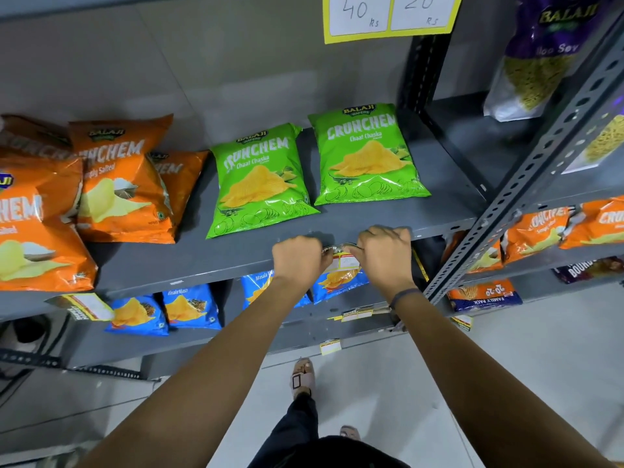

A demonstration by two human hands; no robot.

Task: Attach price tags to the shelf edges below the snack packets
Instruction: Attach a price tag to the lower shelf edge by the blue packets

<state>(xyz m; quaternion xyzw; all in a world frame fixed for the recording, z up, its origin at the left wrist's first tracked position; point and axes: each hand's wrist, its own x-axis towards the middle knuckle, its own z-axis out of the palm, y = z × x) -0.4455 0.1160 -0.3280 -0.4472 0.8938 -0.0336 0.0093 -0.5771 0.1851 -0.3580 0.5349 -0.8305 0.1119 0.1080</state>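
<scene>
Item in hand: one price tag point(341, 260), a small card with a dark header, yellow border and white panel, held against the front edge of the grey shelf point(202, 268) directly below the two green packets point(263, 179), so that the price will read under the goods it belongs to. The left hand point(299, 261) is curled, fingers over the shelf lip, thumb side touching the tag's left end; the right hand point(385, 253) is likewise curled over the lip, thumb and forefinger pinching the tag's upper right corner. Holding both ends probably keeps the card level while it is seated on the edge; whether it has already gripped cannot be told. Stock on this shelf: two green packets lying flat and face up, side by side; about five orange packets point(125, 190) overlapping in a heap to the left, the exact count uncertain because they cover one another. Shelf below: four blue packets point(190, 309) visible, two partly behind the forearms. Tags already on edges: one at the left end of this shelf point(84, 307), under the orange stock, and several small ones on lower shelf edges point(356, 314), too small to count surely. Overhead: one yellow-bordered sign point(388, 15) with two white panels, reading 40 Rs and 20 Rs.
</scene>
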